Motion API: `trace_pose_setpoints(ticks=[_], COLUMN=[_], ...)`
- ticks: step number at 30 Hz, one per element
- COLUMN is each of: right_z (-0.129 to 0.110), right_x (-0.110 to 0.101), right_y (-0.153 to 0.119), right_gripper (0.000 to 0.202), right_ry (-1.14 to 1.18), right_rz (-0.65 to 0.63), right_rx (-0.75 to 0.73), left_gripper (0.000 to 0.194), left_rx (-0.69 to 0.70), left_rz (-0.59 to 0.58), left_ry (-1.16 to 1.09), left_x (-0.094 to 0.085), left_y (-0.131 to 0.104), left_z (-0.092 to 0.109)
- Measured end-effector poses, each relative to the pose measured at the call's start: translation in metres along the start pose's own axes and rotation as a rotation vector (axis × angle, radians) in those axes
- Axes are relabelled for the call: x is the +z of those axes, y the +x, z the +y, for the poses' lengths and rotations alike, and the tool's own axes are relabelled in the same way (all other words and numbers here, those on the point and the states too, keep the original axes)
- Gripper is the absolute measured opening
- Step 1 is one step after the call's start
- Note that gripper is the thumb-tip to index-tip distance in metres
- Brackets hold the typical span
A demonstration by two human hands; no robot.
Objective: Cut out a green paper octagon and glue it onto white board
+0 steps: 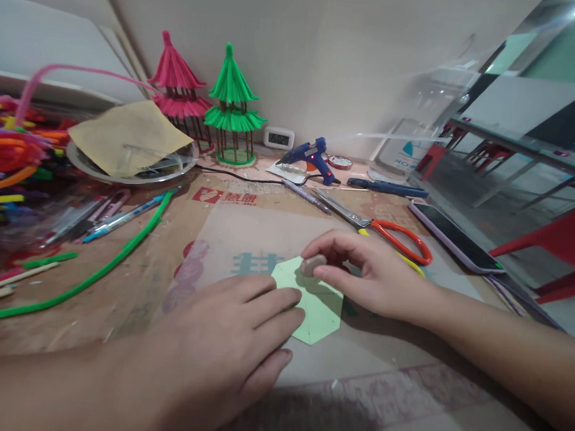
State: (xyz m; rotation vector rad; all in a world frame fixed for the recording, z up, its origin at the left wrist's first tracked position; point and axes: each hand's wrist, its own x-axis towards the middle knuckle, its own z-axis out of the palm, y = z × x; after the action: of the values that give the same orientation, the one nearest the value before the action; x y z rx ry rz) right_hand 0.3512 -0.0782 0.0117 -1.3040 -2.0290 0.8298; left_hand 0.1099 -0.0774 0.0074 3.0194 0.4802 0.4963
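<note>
A light green paper polygon (320, 311) with faint lines and small marks lies on the covered work surface. My left hand (238, 331) rests flat along its left edge, fingers stretched out and pressing on the paper. Between the thumb and fingers of my right hand (377, 272) is a small grey eraser (312, 265), a rounded lump held at the upper part of the paper. Part of the paper's left side is hidden under my left fingers.
Behind stand a pink tower (180, 94) and a green tower (235, 105), beside a blue glue gun (312, 156). Orange-handled scissors (399, 241) and a phone (458, 237) lie right. Pipe cleaners (4, 147), pens (122, 219) and a plate (136, 178) fill the left.
</note>
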Motion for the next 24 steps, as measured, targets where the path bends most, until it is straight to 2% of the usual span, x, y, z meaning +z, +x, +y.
trace_pose_setpoints(ticks=[4,9,12,16,21,24], right_z=[-0.005,-0.009,-0.009,-0.003,0.004,0.006], right_x=[-0.003,-0.001,0.002,0.004,0.003,0.002], right_y=[-0.005,-0.007,-0.005,0.003,0.007,0.008], right_gripper=[0.01,0.008,0.009,0.012,0.008,0.01], right_ry=[-0.215,-0.285,-0.331,-0.481,-0.391,-0.442], right_rz=[-0.112,-0.119,-0.129,-0.051,-0.082,-0.023], right_rx=[-0.055,-0.11,-0.206,-0.339,-0.343,-0.352], left_gripper=[0.037,0.034,0.032,0.033,0.033,0.034], left_rx=[-0.032,0.005,0.011,0.021,0.016,0.011], left_rz=[-0.021,-0.06,-0.078,-0.078,-0.08,-0.076], left_ry=[0.008,-0.008,-0.016,0.008,0.001,0.013], left_x=[0.002,0.005,0.005,0.003,0.001,0.0], left_y=[-0.001,-0.003,-0.003,-0.002,-0.001,-0.001], left_z=[-0.001,-0.003,-0.004,-0.003,-0.002,-0.002])
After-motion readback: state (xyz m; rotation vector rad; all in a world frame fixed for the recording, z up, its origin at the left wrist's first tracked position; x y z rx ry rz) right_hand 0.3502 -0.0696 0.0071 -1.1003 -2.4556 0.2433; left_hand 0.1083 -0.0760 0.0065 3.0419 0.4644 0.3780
